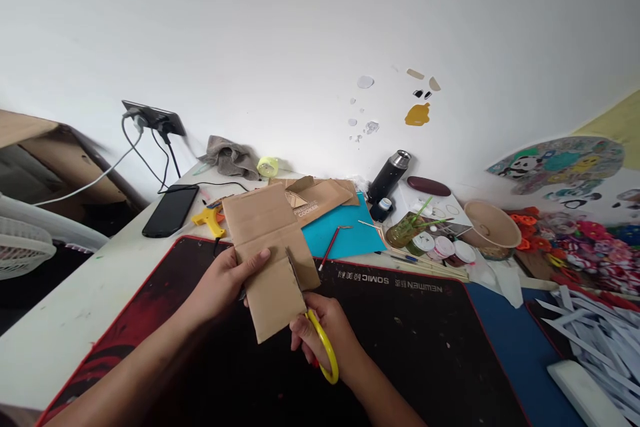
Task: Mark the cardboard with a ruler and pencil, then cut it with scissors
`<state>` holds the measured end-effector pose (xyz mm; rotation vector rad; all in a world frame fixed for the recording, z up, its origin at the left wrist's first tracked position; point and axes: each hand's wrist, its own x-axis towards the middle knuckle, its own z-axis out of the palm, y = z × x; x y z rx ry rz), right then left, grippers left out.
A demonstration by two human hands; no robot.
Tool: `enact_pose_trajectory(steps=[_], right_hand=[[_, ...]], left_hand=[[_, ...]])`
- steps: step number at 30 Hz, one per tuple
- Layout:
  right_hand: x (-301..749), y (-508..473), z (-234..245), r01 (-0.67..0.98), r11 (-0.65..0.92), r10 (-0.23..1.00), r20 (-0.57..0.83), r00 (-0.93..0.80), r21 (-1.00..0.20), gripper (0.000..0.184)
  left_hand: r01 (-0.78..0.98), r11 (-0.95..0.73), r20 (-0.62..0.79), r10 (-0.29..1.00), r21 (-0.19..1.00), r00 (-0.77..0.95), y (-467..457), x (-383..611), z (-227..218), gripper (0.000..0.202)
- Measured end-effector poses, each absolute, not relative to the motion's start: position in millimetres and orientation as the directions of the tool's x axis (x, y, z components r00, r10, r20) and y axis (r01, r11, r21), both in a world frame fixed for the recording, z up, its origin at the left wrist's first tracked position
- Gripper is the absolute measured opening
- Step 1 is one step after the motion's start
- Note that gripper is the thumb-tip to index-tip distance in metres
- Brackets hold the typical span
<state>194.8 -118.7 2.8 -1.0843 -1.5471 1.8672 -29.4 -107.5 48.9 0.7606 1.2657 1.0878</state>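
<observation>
A brown cardboard sheet (265, 240) is held above a black desk mat (425, 340). My left hand (227, 280) pinches the sheet's left edge, thumb on top. My right hand (323, 337) is closed round yellow-handled scissors (323, 347), whose blades are hidden in a cut running up the middle of the cardboard. A narrow flap of cardboard hangs to the right of the cut.
Behind lie more cardboard pieces (320, 197), a blue sheet (345, 233), a yellow glue gun (210, 219), a black phone (170, 210), a black flask (387, 177), paint pots (440, 247), a paper bowl (493, 227) and white paper strips (595, 333).
</observation>
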Motion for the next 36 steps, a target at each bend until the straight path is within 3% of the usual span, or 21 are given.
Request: enact_pose_trajectory(steps=[4, 9, 13, 21, 25, 32, 36], right_hand=[[194.6, -118.4, 2.7, 0.126, -0.225, 0.793, -0.257, -0.552, -0.966, 0.067], [191.8, -119.9, -0.3, 0.290, -0.217, 0.805, -0.339, -0.487, -0.932, 0.045], [192.0, -121.8, 1.1, 0.306, -0.227, 0.796, -0.357, -0.489, -0.925, 0.042], [195.3, -121.9, 4.0, 0.346, -0.182, 0.806, -0.341, -0.484, -0.921, 0.025], [195.1, -121.1, 5.8, 0.348, -0.119, 0.829, -0.285, -0.480, -0.930, 0.019], [194.6, -116.0, 2.9, 0.366, -0.100, 0.844, -0.274, -0.461, -0.925, 0.021], [193.1, -110.8, 11.2, 0.390, -0.040, 0.875, -0.221, -0.430, -0.920, 0.024]], left_hand=[[-0.282, 0.395, -0.414, 0.910, 0.874, -0.011, -109.0, -25.8, 52.1, 0.072], [-0.054, 0.309, -0.310, 0.950, 0.950, -0.029, -113.1, -26.8, 56.4, 0.071], [0.049, 0.299, -0.297, 0.954, 0.953, -0.041, -114.3, -27.7, 58.0, 0.073], [0.025, 0.324, -0.321, 0.943, 0.946, -0.088, -117.7, -23.0, 55.6, 0.070], [-0.086, 0.385, -0.388, 0.922, 0.919, -0.014, -117.3, -20.8, 50.6, 0.073], [-0.029, 0.369, -0.369, 0.929, 0.929, 0.023, -113.9, -26.5, 44.7, 0.070], [-0.088, 0.304, -0.311, 0.947, 0.949, -0.081, -108.8, -30.1, 51.9, 0.073]])
